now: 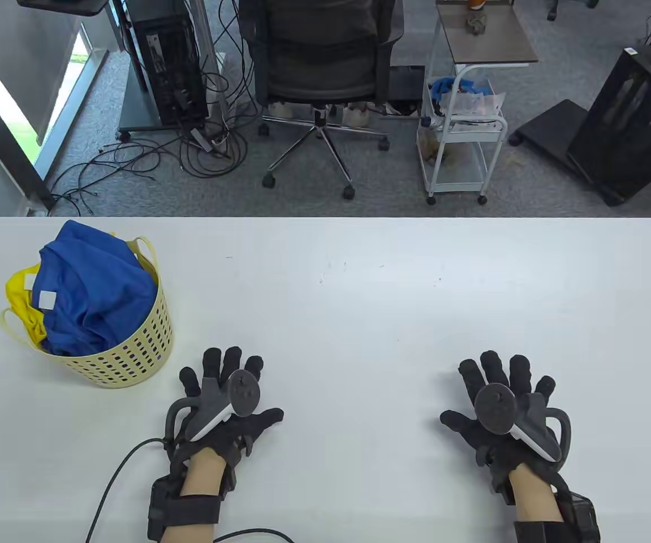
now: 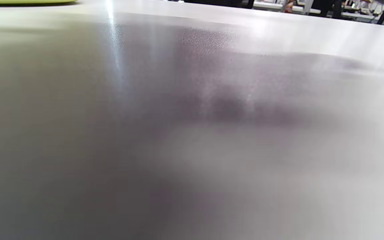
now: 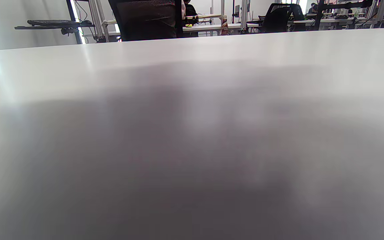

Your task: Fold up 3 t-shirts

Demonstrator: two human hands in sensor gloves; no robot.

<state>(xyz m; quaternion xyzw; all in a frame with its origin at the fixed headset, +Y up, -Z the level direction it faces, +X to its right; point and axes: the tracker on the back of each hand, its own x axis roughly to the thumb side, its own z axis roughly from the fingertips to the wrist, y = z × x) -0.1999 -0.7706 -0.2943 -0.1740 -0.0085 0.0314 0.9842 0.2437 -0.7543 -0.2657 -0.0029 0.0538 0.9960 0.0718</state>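
Note:
A pale yellow basket [image 1: 133, 350] stands at the table's left side. A crumpled blue t-shirt [image 1: 96, 288] fills it, and a yellow t-shirt [image 1: 22, 308] hangs over its left rim. My left hand [image 1: 226, 396] rests flat on the white table [image 1: 359, 294], fingers spread, just right of the basket and holding nothing. My right hand [image 1: 500, 399] rests flat on the table at the right, fingers spread, empty. Both wrist views show only bare tabletop; the fingers are not in them.
The basket's rim shows as a yellow-green strip in the left wrist view [image 2: 25, 2]. Beyond the table's far edge stand an office chair [image 1: 319, 68], a white cart [image 1: 464, 136] and floor cables [image 1: 150, 153].

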